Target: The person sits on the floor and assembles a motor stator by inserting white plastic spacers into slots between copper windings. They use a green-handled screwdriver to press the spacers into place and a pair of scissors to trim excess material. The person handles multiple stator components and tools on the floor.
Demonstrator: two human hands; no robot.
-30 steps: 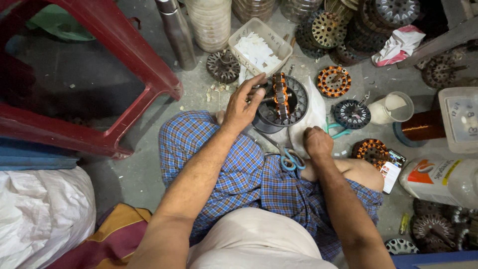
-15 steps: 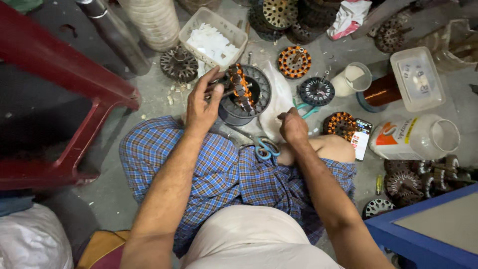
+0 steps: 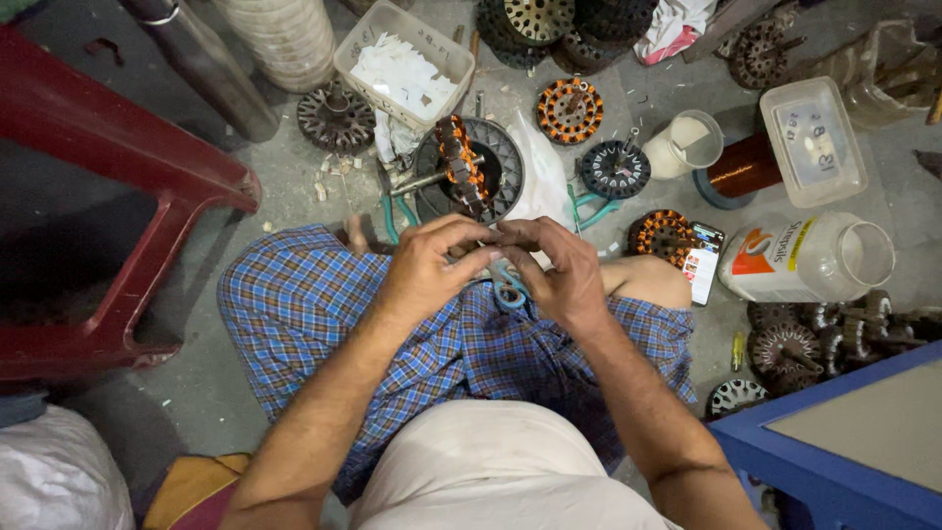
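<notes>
On the crowded concrete floor (image 3: 285, 186), hemmed by a red stool (image 3: 108, 177), both hands, the left hand (image 3: 432, 267) and the right hand (image 3: 554, 265), met fingertip to fingertip beside the copper-wound stator (image 3: 466, 167), their hold untellable.

Grey concrete floor (image 3: 294, 186); red plastic stool (image 3: 108, 157) at left; blue table (image 3: 844, 442) lower right.

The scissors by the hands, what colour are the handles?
Blue, seen in the head view: scissors.
</notes>
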